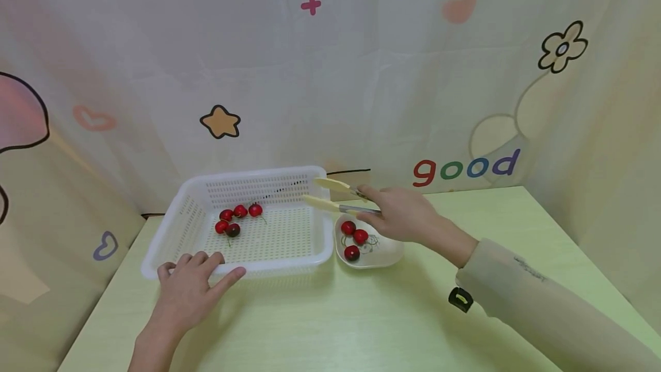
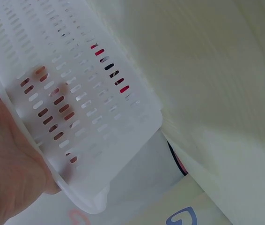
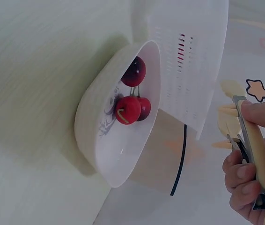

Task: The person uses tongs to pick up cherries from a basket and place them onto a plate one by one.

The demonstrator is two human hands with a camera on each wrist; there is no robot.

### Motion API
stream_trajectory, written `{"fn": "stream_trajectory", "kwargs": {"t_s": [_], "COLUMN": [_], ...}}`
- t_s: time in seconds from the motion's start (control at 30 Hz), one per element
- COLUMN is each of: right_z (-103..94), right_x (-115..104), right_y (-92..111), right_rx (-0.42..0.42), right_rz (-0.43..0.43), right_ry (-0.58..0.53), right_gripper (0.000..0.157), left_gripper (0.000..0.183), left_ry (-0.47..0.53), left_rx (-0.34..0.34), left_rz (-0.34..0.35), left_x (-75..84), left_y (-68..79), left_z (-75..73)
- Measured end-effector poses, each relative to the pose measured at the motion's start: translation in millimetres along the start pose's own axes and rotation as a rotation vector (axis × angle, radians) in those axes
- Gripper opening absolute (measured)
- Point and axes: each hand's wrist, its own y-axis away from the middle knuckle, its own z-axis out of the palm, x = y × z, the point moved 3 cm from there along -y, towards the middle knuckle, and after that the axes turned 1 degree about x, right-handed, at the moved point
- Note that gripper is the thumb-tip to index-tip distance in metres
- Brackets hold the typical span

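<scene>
My left hand (image 1: 192, 286) grips the near-left rim of a white perforated basket (image 1: 273, 260), thumb outside along the rim and fingertips over it. Several red cherries (image 1: 240, 211) lie together on the basket's floor toward the left. My right hand (image 1: 405, 214) holds tongs (image 1: 356, 209) with pale yellow tips, which stand parted above the basket's right rim with nothing between them. Under the right hand sits a small white bowl (image 1: 384, 254) holding three cherries (image 3: 128, 110). In the right wrist view the thumb and curled fingers clasp the tongs' handles.
The bowl stands against the basket's right side on the pale green table (image 1: 330, 326). A printed curtain (image 1: 361, 73) hangs behind the table. A dark tag (image 1: 461, 299) dangles at the right sleeve's cuff.
</scene>
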Motion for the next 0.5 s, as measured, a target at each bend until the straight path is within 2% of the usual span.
{"fn": "stream_trajectory", "kwargs": {"t_s": [0.17,0.5], "right_z": [1.6,9.1], "right_x": [-10.5,-30.7], "right_y": [-11.4,-35.4], "right_rx": [0.014,-0.041], "right_rz": [-0.055,-0.059], "right_ry": [0.002,0.022], "right_gripper": [0.055,0.053], "left_gripper": [0.057,0.056], "left_ry": [-0.005,-0.011], "left_rx": [-0.002,0.006], "left_rz": [-0.001,0.000], "left_x": [-1.2,-0.9], "left_y": [-0.7,-0.6], "left_z": [0.4,0.5]}}
